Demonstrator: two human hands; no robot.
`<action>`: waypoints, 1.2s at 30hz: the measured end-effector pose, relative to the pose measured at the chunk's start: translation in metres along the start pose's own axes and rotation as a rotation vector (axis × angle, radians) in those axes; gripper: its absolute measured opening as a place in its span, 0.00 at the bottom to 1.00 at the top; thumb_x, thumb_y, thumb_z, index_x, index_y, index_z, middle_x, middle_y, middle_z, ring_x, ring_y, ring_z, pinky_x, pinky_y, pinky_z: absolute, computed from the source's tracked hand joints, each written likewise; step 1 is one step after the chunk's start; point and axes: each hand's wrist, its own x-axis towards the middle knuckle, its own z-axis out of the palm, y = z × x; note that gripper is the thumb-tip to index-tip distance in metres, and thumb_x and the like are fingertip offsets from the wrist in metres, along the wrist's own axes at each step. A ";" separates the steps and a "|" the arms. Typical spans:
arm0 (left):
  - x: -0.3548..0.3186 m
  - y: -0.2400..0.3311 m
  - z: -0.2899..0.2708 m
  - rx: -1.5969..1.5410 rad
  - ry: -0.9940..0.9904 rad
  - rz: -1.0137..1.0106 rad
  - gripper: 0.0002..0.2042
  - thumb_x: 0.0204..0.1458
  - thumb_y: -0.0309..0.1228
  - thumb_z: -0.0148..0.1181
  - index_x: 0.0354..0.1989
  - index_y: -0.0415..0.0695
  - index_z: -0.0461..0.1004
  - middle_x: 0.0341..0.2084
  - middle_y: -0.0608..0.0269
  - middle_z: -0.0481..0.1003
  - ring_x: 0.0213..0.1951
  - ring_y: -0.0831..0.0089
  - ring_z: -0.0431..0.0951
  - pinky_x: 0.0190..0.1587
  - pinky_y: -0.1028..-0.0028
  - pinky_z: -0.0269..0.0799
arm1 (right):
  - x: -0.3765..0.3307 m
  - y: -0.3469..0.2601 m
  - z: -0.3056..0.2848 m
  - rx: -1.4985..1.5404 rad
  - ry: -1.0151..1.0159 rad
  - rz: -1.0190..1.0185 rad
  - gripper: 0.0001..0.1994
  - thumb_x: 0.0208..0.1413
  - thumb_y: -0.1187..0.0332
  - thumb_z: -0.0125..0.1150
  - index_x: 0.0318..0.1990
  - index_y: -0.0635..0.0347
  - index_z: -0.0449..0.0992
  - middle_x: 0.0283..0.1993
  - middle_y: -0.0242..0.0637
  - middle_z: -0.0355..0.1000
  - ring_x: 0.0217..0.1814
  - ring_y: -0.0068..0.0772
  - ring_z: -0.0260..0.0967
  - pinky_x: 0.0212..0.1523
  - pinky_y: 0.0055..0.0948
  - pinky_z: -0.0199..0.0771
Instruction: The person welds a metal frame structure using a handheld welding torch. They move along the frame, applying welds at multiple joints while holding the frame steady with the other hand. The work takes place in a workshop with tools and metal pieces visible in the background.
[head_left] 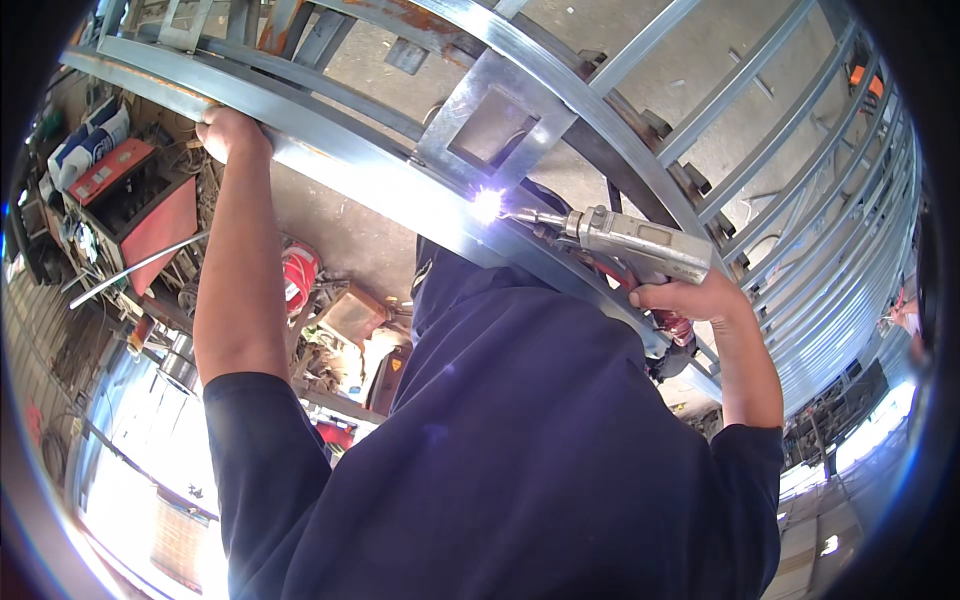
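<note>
My right hand (692, 300) is closed round the grip of a welding gun (640, 243), a silvery metal body with a narrow nozzle pointing left. At its tip a bright violet-white arc (487, 205) burns on a long galvanized steel beam (345, 175). The glare washes out the metal around it. A flat plate with a square cut-out (463, 122) adjoins the beam just beyond the arc. At the upper left my left hand (232, 133) is closed over the beam's near edge; its fingertips are partly hidden.
Curved galvanized rails (740, 90) form a large frame to the far side and right. On the left stand a red open-topped box (150, 215) and a red-and-white bucket (299, 275). Below the beam lies a cardboard box (352, 312) among clutter. An orange tool (866, 82) lies far right.
</note>
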 end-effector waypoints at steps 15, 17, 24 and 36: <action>0.007 -0.004 0.001 0.042 0.024 0.020 0.27 0.68 0.42 0.38 0.64 0.34 0.70 0.56 0.40 0.78 0.51 0.47 0.82 0.54 0.56 0.81 | -0.001 0.009 -0.002 0.043 -0.029 -0.081 0.34 0.47 0.72 0.77 0.64 0.62 0.73 0.56 0.36 0.77 0.58 0.31 0.72 0.61 0.33 0.72; 0.004 -0.003 0.003 0.037 0.034 0.021 0.26 0.68 0.41 0.38 0.63 0.35 0.71 0.55 0.40 0.78 0.51 0.47 0.82 0.54 0.56 0.82 | -0.002 0.009 -0.004 0.054 -0.030 -0.037 0.35 0.47 0.73 0.77 0.65 0.63 0.73 0.58 0.37 0.77 0.60 0.33 0.72 0.63 0.34 0.71; 0.000 0.000 0.002 0.002 0.031 0.013 0.26 0.68 0.40 0.38 0.64 0.35 0.71 0.55 0.40 0.78 0.51 0.48 0.82 0.53 0.56 0.82 | -0.006 0.010 -0.005 -0.006 -0.023 -0.036 0.36 0.46 0.68 0.82 0.64 0.60 0.74 0.53 0.35 0.79 0.54 0.31 0.73 0.57 0.32 0.73; -0.013 0.008 0.001 -0.078 -0.008 -0.003 0.27 0.67 0.40 0.38 0.66 0.37 0.70 0.58 0.44 0.78 0.53 0.49 0.82 0.56 0.56 0.81 | 0.002 -0.006 -0.003 -0.005 -0.078 -0.076 0.23 0.49 0.72 0.75 0.54 0.61 0.78 0.43 0.31 0.79 0.46 0.26 0.74 0.50 0.28 0.75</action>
